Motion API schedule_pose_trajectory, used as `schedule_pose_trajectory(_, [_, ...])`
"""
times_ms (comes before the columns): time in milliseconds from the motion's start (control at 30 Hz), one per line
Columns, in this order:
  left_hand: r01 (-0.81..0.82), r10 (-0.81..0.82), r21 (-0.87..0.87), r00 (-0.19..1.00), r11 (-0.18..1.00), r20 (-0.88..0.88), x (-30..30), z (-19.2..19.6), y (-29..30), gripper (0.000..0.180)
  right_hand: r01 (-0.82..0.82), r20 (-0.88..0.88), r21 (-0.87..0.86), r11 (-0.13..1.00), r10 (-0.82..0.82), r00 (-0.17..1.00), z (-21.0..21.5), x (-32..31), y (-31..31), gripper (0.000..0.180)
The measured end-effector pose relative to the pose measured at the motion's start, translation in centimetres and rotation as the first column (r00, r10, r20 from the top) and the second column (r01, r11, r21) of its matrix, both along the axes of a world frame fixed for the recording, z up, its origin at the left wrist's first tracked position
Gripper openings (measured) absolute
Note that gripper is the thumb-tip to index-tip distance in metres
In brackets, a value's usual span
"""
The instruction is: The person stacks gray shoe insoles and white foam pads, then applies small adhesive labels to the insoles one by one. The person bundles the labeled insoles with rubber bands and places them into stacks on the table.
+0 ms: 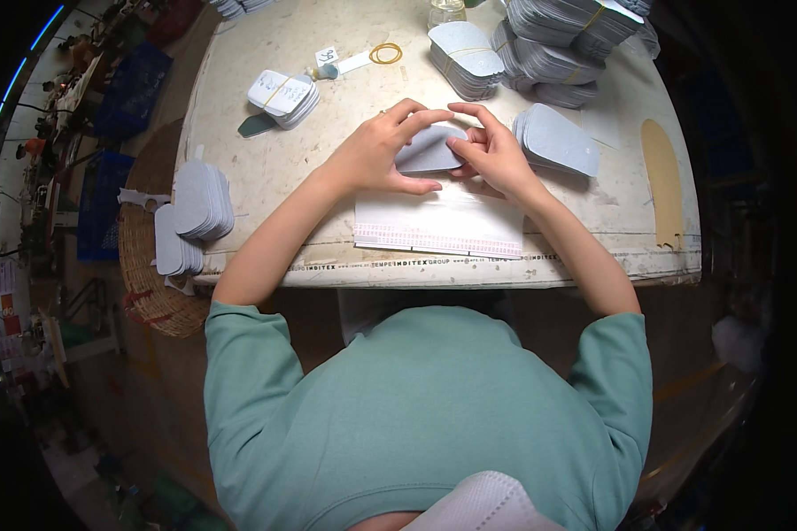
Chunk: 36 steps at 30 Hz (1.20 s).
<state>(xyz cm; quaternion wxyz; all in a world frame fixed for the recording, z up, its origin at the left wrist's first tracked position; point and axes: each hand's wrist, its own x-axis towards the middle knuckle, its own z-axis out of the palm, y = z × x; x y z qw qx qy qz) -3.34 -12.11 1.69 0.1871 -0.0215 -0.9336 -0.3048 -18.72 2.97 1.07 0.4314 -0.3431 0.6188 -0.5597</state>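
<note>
A thin grey rounded piece (427, 152), like a cut insole part, is held up between my hands over the table. My left hand (376, 152) curves round its left side, fingers at the far edge and thumb below the near edge. My right hand (498, 164) grips its right end, the thumb lying on its face. Below my hands lies a white sheet (416, 212) with rows of small pink-printed labels along its near edge. Just right of my right hand sits a fanned stack of similar grey pieces (558, 142).
Banded grey stacks (558, 44) pile up at the far right, beside another banded stack (466, 57). A banded bundle (283, 96) and rubber bands (386, 54) lie far left. Loose stacks (204, 199) stand at the left edge, above a wicker basket (164, 301). A tan template (660, 181) lies right.
</note>
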Motion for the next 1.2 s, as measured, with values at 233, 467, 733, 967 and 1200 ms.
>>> schedule_pose_trajectory(233, [-0.200,0.076,-0.336,0.934,0.920,-0.349,-0.2,0.0,-0.8,0.037,-0.094,-0.281,-0.025,0.995,0.083,0.956,3.8,-2.7,2.5,0.037])
schedule_pose_trajectory(467, [-0.291,0.389,0.356,0.889,0.888,-0.244,-0.4,0.8,-2.8,0.028,0.068,-0.899,0.256,0.964,0.212,0.382,6.2,-11.2,7.1,0.057])
schedule_pose_trajectory(733, [-0.202,0.317,0.953,0.940,0.226,0.124,-0.5,0.1,-2.7,0.036,-0.127,-0.539,0.573,0.810,0.489,0.686,4.6,-14.1,6.3,0.087])
schedule_pose_trajectory(967, [-0.257,0.309,0.962,0.926,0.096,0.217,-1.6,-1.5,-1.6,0.035,-0.145,-0.561,0.267,0.953,0.276,0.780,4.9,-10.2,5.7,0.065])
schedule_pose_trajectory(1200, [-0.100,0.260,0.938,0.966,0.333,0.010,-1.7,-2.9,-1.0,0.043,-0.410,-0.800,-0.070,0.910,0.195,0.568,5.2,-3.7,-1.2,0.057])
